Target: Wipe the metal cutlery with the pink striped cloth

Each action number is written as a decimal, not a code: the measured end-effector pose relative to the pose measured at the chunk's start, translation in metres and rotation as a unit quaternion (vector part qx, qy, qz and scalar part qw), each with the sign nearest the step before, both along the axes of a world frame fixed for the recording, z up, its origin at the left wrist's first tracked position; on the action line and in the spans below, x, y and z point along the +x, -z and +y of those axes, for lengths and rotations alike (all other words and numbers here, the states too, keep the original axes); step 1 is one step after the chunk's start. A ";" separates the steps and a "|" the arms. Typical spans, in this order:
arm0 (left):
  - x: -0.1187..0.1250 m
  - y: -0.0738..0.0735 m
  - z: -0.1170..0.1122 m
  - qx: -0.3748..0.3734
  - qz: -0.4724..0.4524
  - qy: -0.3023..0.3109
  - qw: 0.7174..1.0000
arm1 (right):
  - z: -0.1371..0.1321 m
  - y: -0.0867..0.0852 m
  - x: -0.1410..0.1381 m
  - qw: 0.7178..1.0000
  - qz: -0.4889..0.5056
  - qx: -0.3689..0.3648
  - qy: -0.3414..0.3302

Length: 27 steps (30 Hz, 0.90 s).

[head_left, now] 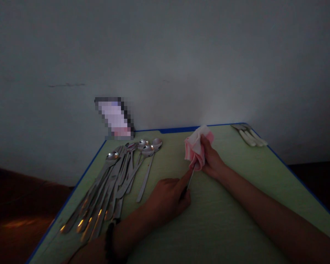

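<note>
My left hand (172, 194) is closed around the lower end of a piece of cutlery (191, 178), its thin metal stem slanting up and away from me. A pink and white cloth (195, 148) covers the far end, so whether it is a spoon, fork or knife is hidden. My right hand (212, 157) grips the cloth from the right, thumb on top, around that covered end. Both hands are over the middle of the green table (222, 220). Left of my left hand lies a loose pile of metal cutlery (110, 183), with several spoons (147, 149) at its far end.
A few utensils with pale handles (250, 137) lie together at the table's far right corner. A phone-like device (115, 117), blurred out, leans against the grey wall (165, 66) at the far left corner. The table has a blue edge (181, 129). The room is dim.
</note>
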<state>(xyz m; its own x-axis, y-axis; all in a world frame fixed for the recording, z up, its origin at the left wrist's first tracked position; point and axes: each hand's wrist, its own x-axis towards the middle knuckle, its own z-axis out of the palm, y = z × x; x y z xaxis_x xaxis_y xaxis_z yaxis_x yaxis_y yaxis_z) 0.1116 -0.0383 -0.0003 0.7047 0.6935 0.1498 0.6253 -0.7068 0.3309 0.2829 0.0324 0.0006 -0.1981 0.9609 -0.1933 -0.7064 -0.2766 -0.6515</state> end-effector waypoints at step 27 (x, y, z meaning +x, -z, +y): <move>0.000 -0.017 0.002 -0.232 -0.103 -0.049 0.966 | 0.002 0.009 -0.004 0.998 -0.015 0.037 0.049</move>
